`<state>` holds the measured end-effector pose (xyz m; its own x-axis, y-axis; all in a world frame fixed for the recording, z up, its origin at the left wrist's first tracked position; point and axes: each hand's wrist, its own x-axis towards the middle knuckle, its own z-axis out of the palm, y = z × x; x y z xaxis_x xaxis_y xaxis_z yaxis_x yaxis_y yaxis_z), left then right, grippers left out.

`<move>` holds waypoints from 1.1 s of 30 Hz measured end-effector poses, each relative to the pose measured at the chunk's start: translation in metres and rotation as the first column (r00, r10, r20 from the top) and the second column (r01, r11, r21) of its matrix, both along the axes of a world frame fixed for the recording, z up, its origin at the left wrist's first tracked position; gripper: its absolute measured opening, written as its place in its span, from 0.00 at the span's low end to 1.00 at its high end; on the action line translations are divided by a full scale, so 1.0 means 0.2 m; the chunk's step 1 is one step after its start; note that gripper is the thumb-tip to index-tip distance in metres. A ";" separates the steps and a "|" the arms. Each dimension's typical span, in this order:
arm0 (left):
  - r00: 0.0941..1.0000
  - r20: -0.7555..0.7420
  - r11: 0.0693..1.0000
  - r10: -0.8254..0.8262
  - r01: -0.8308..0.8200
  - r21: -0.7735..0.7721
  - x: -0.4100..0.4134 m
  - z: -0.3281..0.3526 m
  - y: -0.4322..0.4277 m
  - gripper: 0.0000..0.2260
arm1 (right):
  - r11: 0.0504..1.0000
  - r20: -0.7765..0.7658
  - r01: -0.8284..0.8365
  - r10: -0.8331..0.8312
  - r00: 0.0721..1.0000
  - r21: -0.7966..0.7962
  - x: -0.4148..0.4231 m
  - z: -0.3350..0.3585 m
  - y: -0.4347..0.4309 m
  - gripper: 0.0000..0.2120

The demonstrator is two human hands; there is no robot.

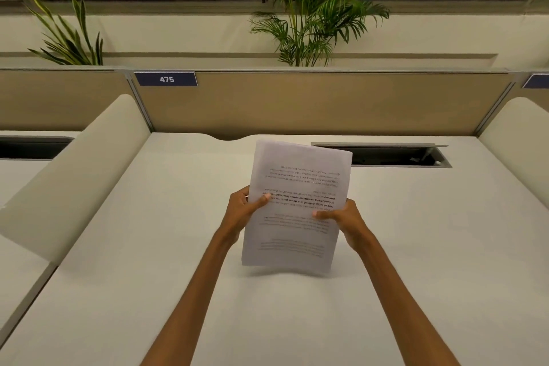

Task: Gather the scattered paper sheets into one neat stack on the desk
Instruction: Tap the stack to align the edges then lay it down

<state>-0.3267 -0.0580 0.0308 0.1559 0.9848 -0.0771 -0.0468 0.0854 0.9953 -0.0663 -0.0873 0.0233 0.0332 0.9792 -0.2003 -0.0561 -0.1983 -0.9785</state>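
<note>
A bundle of white printed paper sheets [297, 184] stands nearly upright in the middle of the desk [148, 246], its text upside down to me. Its lower edge is at or just above the desk surface, with a soft shadow under it. My left hand [242, 212] grips the bundle's left edge, thumb on the front. My right hand [346, 221] grips the right edge the same way. No other loose sheets show on the desk.
A beige back partition [326, 101] carries a blue tag reading 475 [166, 79]. Padded side dividers [74, 175] rise at left and right. An open cable slot [386, 155] sits behind the sheets. Plants stand beyond the partition.
</note>
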 end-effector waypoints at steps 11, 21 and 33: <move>0.997 -0.055 0.996 0.052 -0.048 0.072 0.04 -0.02 0.01 0.11 | 0.996 -0.049 0.086 -0.085 0.995 0.013 -0.03 0.00 0.01 0.17; 0.988 -0.116 0.987 -0.104 0.117 0.106 0.00 0.01 0.04 0.08 | 0.961 0.013 0.192 -0.198 0.980 0.199 -0.03 0.03 -0.01 0.04; 0.979 -0.102 0.971 0.179 -0.158 0.182 0.14 -0.11 -0.07 0.10 | 0.931 0.070 0.266 -0.292 0.954 0.251 -0.13 -0.08 -0.05 0.06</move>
